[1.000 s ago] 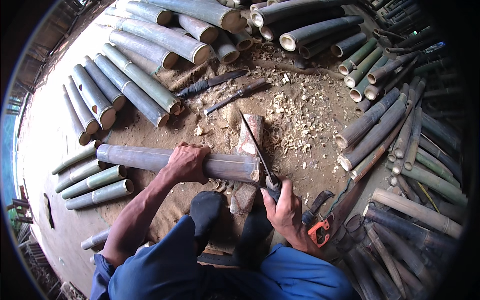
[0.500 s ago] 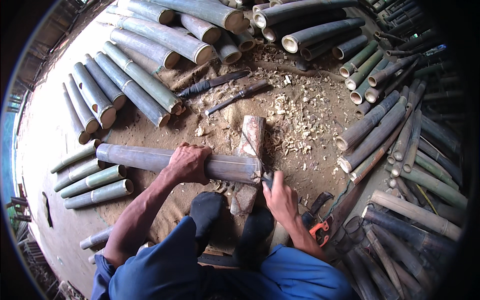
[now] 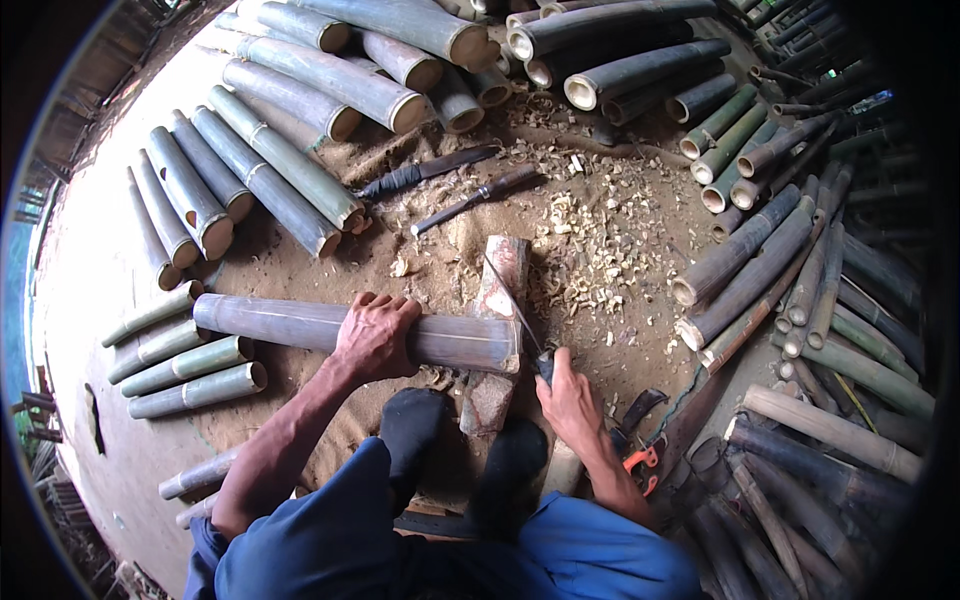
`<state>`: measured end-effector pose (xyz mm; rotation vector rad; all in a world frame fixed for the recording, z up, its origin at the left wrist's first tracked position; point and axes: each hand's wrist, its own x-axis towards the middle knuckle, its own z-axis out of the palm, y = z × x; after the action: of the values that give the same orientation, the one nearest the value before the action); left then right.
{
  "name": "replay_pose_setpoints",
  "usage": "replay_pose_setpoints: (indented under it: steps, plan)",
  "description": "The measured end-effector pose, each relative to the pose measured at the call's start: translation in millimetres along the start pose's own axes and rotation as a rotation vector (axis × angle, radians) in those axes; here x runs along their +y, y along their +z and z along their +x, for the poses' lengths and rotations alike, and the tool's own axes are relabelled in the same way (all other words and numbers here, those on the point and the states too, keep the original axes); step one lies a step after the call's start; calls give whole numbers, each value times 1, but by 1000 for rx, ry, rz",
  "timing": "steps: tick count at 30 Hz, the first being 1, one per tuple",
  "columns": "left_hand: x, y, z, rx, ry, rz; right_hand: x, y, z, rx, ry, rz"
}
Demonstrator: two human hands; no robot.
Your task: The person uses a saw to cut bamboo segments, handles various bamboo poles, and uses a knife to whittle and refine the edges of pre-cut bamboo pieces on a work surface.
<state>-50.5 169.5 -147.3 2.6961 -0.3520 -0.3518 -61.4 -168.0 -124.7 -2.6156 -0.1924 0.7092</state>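
Note:
A thick grey bamboo tube lies crosswise in front of me, its right end resting on a wooden block. My left hand is wrapped over the tube near its middle. In my right hand is a knife with a dark handle and a long thin blade. The blade slants up and leftward just beyond the tube's right end, over the block. Whether its edge touches the tube I cannot tell.
Beyond the block lie a dark-handled machete and a second long tool. Pale shavings cover the ground. Bamboo tubes are piled left, far and right. An orange-handled tool and a dark curved blade lie by my right forearm.
My right hand has moved slightly right and toward me with the knife, away from the tube's end. My left hand keeps its hold, and the tube has barely shifted.

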Motion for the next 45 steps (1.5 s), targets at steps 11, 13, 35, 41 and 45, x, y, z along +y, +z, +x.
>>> replay_pose_setpoints:
  steps: [11, 13, 35, 41, 45]
  plan:
    - [1, -4, -10, 37, -26, 33, -41, -6, -3, 130, -110, 30]
    - [3, -3, -10, 24, -32, 33, -35, -9, -17, 111, -89, 91]
    - [6, 12, -28, 255, -50, 92, -14, 12, 9, 64, -79, 11]
    - [6, 21, -32, 354, -23, 130, -58, -30, -18, 235, -305, 290]
    - [12, 23, -25, 337, -1, 119, -28, -2, -14, 263, -186, 164]
